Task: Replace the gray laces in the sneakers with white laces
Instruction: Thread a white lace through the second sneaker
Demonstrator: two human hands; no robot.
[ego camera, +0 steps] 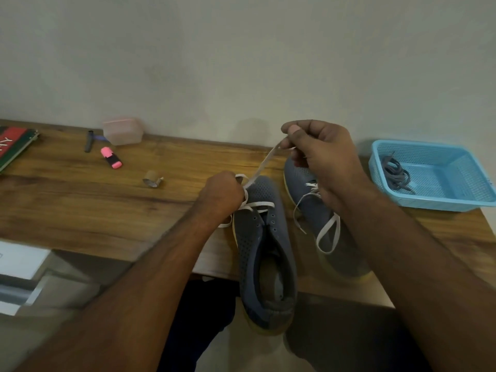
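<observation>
Two grey-blue sneakers stand on the wooden table (80, 210). The near sneaker (264, 253) overhangs the front edge, with a white lace (264, 161) threaded through its front eyelets. My left hand (221, 196) grips this lace at the shoe's toe. My right hand (319, 154) is raised above the far sneaker (314, 208) and pinches the lace's other end, pulling it taut. The far sneaker carries a white lace (328, 233) hanging in a loop. Gray laces (396, 173) lie in the blue basket (456, 200).
A pink highlighter (111, 157), a dark pen (89, 140), a small cardboard roll (152, 179) and a clear pink-lidded box (123, 130) lie at the back left. A red and green book (13, 147) sits at the far left. A wall rises behind the table.
</observation>
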